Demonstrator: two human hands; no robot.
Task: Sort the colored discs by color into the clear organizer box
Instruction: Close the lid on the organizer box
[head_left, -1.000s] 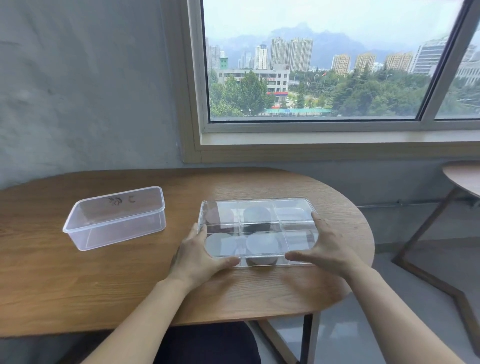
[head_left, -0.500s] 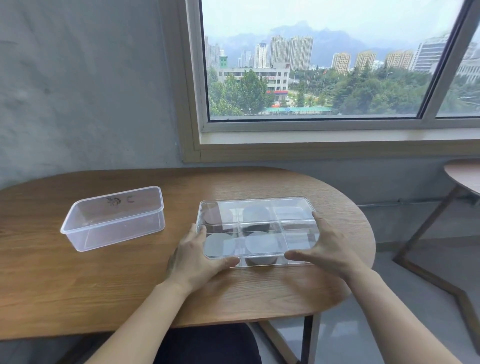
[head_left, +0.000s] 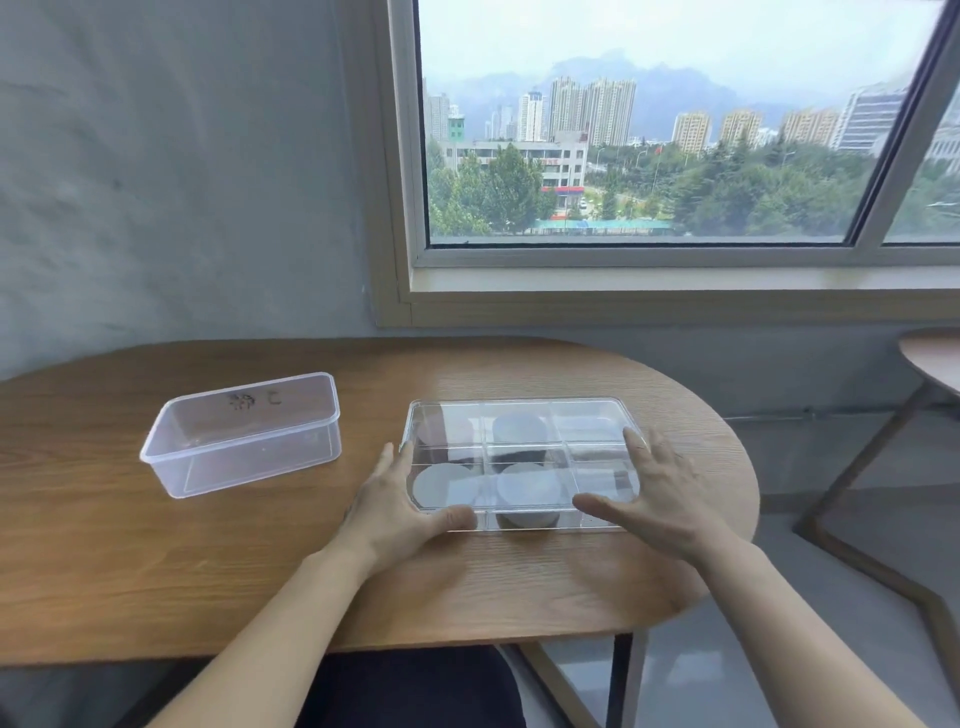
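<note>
The clear organizer box (head_left: 519, 401) lies on the wooden table (head_left: 130, 571) with its lid down and six compartments. Glare greys out the discs inside, so their colours cannot be told: one disc (head_left: 441, 483) sits front left, one (head_left: 525, 483) front middle, one (head_left: 517, 428) back middle. My left hand (head_left: 395, 499) clasps the front left corner, thumb along the front edge. My right hand (head_left: 660, 493) grips the right side, fingers on the lid and thumb at the front.
An empty clear plastic tub (head_left: 176, 483) stands to the left of the organizer. The table's rounded end lies just right of my right hand. A second small table (head_left: 935, 358) stands at the far right, and the wall and window are behind.
</note>
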